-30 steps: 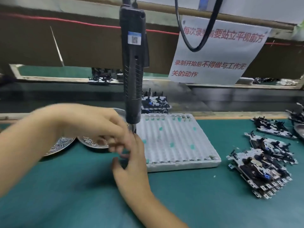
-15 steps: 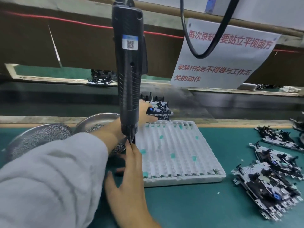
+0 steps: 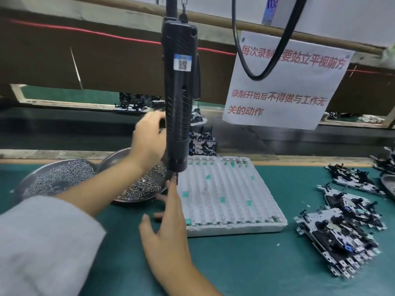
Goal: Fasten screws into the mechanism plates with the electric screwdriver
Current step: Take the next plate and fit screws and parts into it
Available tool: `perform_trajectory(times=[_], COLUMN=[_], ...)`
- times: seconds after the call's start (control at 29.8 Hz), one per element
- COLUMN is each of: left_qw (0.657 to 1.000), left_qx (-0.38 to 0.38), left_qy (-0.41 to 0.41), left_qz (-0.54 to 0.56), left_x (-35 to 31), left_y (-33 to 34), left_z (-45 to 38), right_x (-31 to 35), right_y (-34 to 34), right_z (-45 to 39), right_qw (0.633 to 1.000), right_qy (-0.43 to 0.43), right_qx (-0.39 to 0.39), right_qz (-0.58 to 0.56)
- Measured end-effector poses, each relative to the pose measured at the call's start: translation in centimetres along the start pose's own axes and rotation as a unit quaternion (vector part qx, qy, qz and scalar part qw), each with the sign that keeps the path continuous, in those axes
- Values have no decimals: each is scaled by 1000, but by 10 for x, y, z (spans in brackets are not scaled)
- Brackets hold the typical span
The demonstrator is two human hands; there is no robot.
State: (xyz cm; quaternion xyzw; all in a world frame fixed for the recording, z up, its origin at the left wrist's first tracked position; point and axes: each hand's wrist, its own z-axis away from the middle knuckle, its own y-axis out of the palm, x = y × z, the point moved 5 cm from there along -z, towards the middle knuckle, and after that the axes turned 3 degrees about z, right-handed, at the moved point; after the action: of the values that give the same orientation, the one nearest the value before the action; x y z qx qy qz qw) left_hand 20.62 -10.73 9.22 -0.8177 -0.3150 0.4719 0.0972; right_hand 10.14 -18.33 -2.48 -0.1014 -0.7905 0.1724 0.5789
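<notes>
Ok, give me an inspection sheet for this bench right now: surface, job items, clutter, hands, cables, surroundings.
Surface: green mat, mostly bare at the front.
Job's things: electric screwdriver hangs upright; mechanism plates piled at right; more plates behind the white tray.
Clutter: two metal dishes of screws; small scraps on the mat.
Hands: left hand reaches up beside the screwdriver body, blurred, grip unclear; right hand open, fingertip at the bit.
Cables: black cable loops overhead; red wire along the back board.
Surroundings: paper notice with red text; a conveyor behind.
</notes>
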Motion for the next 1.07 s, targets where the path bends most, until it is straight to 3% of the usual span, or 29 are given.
perform_trajectory(times=[0.17, 0.3, 0.44, 0.5, 0.57, 0.67, 0.74, 0.84, 0.91, 1.01, 1.07], left_qw=[996, 989, 979, 970, 966, 959, 955, 936, 943, 927, 881], left_qx=[-39, 0, 34, 72, 112, 150, 170, 172, 119, 35, 77], left_qy=[14, 69, 89, 98, 91, 55, 23, 56, 41, -50, -145], left_qz=[-78, -131, -179, -209, -215, -234, -242, -301, -309, -369, -444], left_x=[21, 22, 20, 21, 27, 41, 51, 54, 61, 91, 117], left_y=[-64, -109, -135, -137, -136, -135, -135, -143, -159, -191, -206], left_z=[29, 88, 155, 182, 201, 219, 225, 225, 212, 186, 173], right_x=[0, 5, 19, 26, 33, 36, 36, 34, 33, 32, 32], right_y=[-7, -20, -31, -28, -17, 7, 16, 20, 21, 23, 23], right_z=[0, 3, 10, 16, 23, 34, 37, 38, 38, 35, 34], right_qw=[996, 985, 981, 980, 972, 925, 894, 882, 882, 891, 899], right_qy=[-3, -29, -123, -174, -229, -302, -330, -325, -316, -296, -279], right_qx=[-36, -85, -129, -94, -10, 123, 172, 201, 203, 197, 191], right_qz=[-76, -149, -83, -26, 45, 193, 249, 276, 284, 283, 279])
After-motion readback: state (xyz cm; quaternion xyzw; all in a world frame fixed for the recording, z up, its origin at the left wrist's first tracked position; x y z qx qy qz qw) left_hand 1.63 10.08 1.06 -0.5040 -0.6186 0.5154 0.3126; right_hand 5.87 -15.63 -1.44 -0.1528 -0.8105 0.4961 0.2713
